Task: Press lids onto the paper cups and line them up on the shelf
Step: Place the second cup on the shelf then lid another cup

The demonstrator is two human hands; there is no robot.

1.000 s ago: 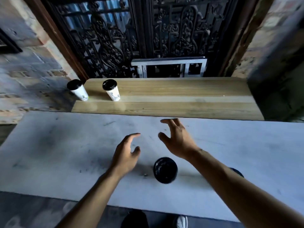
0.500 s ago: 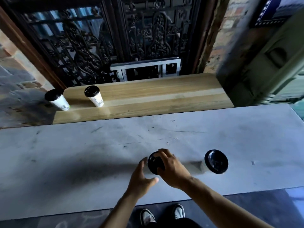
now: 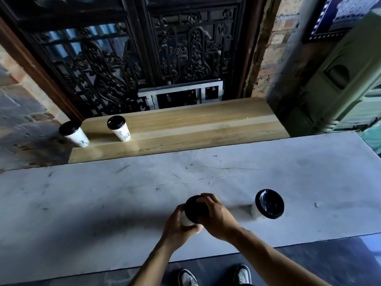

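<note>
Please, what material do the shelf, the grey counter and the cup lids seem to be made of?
The shelf looks like light wood with a smooth, slightly glossy finish: long grain lines show. The counter seems to be pale stone, perhaps marble, matt, with dark scuffs and scratches. The lid of the free cup looks like black plastic, a little shiny, with a moulded rim. The cup on the shelf seems printed white paper.

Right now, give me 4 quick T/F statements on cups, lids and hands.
1. Two lidded cups stand on the wooden shelf. True: the left cup and its neighbour.
2. The left hand is idle on the counter. False: it grips the cup body.
3. The right hand is on the black lid. True.
4. The cup on the right of the counter has no lid. False: the right cup is lidded.
</note>
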